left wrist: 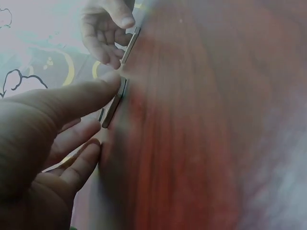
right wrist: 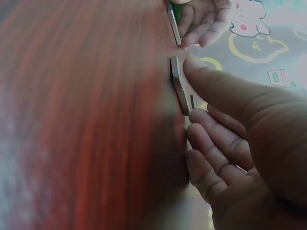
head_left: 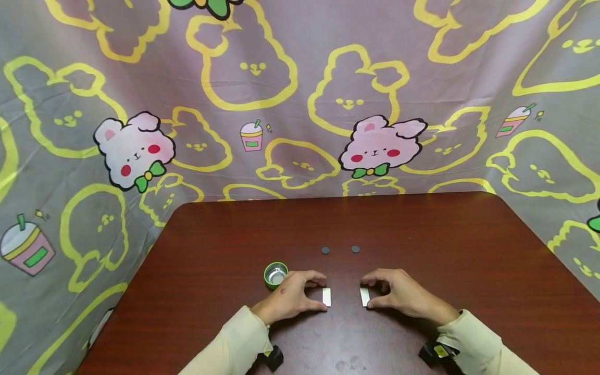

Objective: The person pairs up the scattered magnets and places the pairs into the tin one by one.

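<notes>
Two small white rectangular pieces lie on the brown table, apart from each other. My left hand [head_left: 292,297] curves loosely around the left white piece [head_left: 326,297], its thumb at the near end and its fingers by the far end. In the left wrist view the thumb overlaps one end of that piece [left wrist: 115,103]. My right hand [head_left: 405,294] frames the right white piece [head_left: 364,297] the same way. A narrow gap shows between its thumb and this piece [right wrist: 179,86] in the right wrist view.
Two dark round discs, a left one [head_left: 325,250] and a right one [head_left: 355,249], lie beyond the hands. A small green-rimmed metal bowl [head_left: 270,282] stands behind my left hand, partly covered by it. Patterned cloth [head_left: 300,156] hangs around the table [head_left: 225,234].
</notes>
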{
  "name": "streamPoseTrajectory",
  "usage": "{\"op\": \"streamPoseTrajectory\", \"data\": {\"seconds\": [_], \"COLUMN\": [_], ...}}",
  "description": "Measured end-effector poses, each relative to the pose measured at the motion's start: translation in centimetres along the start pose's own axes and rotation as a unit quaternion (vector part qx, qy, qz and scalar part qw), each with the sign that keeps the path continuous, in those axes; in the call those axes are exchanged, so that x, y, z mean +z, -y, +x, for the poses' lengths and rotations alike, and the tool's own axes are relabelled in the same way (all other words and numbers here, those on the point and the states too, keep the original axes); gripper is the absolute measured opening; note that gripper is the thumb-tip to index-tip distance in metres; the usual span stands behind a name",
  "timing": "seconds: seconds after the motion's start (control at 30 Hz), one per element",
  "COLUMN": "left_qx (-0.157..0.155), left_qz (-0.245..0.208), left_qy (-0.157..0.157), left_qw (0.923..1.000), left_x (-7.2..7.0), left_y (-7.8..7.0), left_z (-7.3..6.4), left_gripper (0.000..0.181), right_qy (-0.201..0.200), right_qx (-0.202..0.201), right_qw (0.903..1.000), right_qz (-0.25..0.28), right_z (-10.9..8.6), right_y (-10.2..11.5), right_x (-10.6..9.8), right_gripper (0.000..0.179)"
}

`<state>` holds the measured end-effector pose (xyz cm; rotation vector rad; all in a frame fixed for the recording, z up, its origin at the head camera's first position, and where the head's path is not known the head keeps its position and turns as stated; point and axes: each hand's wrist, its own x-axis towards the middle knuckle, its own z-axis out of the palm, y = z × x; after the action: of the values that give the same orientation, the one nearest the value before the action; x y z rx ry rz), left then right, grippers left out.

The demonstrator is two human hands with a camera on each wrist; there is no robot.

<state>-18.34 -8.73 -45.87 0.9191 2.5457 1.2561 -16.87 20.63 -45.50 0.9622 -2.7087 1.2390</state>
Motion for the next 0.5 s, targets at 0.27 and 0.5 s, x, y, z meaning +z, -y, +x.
{"op": "streamPoseTrajectory", "data": {"seconds": [0.27, 0.5], "left_qx": [0.013, 0.014], "left_qz": [0.01, 0.015], "left_qy": [-0.02, -0.029], "left_qw": [0.9997, 0.9994], "left_x": [0.4, 0.75], "left_y": [0.24, -0.1], "left_z": [-0.08, 0.38], "left_gripper": [0.046, 0.045], "right_qy": [-0.005, 0.003], "right_qx": [0.003, 0.009], "right_qw": [1.0, 0.9999], "right_qz": [-0.003, -0.002], "right_z": [0.13, 0.42], "right_y": [-0.2, -0.29], "right_x": [0.39, 0.64], "right_gripper": [0.031, 0.029]}}
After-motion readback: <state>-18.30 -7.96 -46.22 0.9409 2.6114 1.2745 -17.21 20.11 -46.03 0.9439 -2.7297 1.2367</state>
